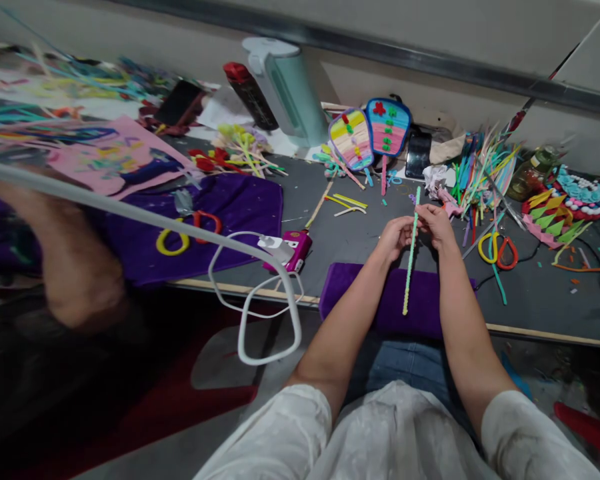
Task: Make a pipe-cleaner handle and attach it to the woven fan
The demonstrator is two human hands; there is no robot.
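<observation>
Left hand (399,238) and right hand (436,225) both pinch a pale-green fuzzy stem (409,273) along its upper half; lower end over purple cloth (347,291). Judged light, bendable, non-slip, pile crushable; best held by fingertips near mid-length. Scissors (499,257) lie right.

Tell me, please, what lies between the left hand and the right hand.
In the head view, a pipe cleaner stands between the left hand and the right hand.

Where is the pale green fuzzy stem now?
In the head view, the pale green fuzzy stem is right of centre, held between the left hand and right hand, its yellowish end over the folded purple cloth.
</observation>
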